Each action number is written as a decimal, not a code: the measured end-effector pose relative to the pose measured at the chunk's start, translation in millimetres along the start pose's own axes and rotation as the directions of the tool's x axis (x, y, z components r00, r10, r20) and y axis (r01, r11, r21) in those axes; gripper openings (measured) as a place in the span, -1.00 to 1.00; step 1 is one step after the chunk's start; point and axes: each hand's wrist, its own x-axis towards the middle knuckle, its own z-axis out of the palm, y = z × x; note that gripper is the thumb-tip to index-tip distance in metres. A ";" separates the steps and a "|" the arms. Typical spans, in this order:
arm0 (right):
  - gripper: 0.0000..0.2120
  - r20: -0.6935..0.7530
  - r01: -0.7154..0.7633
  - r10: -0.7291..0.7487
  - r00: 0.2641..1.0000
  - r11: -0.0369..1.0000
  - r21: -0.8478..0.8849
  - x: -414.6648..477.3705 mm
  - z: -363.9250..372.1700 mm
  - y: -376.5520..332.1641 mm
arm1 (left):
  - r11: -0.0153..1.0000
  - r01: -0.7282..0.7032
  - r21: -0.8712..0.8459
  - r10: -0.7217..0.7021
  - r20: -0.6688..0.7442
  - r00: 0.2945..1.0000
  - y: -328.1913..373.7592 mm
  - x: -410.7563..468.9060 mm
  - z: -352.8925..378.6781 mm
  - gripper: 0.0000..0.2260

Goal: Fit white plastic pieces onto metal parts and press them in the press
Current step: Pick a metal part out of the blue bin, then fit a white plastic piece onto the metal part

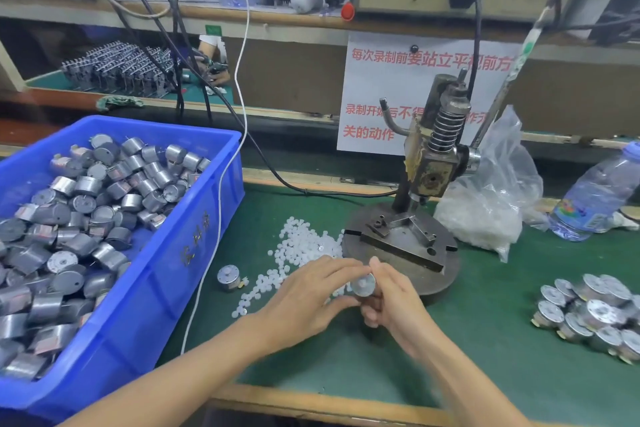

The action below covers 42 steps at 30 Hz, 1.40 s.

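My right hand [391,302] grips a round metal part [363,285] in front of the press base, its flat face turned up. My left hand [311,295] meets it from the left, its fingertips touching the part's top; whether they pinch a white piece is hidden. A heap of small white plastic pieces [304,246] lies on the green mat just behind my left hand. The hand press [433,163] stands on a round steel base [401,246] behind both hands, its fixture bare. One loose metal part [228,277] sits left of the heap.
A blue bin [194,246] full of metal parts fills the left. A pile of metal parts [595,315] lies at the right. A plastic bag of white pieces [485,215] and a water bottle [595,198] stand right of the press. A white cable [221,204] hangs over the bin.
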 end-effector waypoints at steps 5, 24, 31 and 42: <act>-0.61 -0.068 -0.089 0.086 0.994 0.995 -0.034 10.6 -21.1 -26.3 | 0.922 0.198 -0.332 -0.187 0.065 0.980 11.9 45.4 14.3 -0.66; -0.82 -0.513 0.412 -0.639 0.573 0.766 -0.494 30.9 -88.0 -134.2 | 0.927 0.373 0.031 -0.346 -0.310 0.885 -6.7 128.1 71.7 -0.75; -0.67 -0.376 0.492 -0.641 0.669 0.761 -0.423 56.4 -85.7 -245.4 | 0.859 0.508 -0.060 -0.510 -0.169 0.843 -9.1 133.3 70.2 -0.61; -0.83 -0.456 0.783 -0.848 0.271 0.470 -0.408 9.1 -57.9 -151.8 | 0.840 0.527 -0.130 -0.542 -0.141 0.829 -14.4 131.9 70.1 -0.61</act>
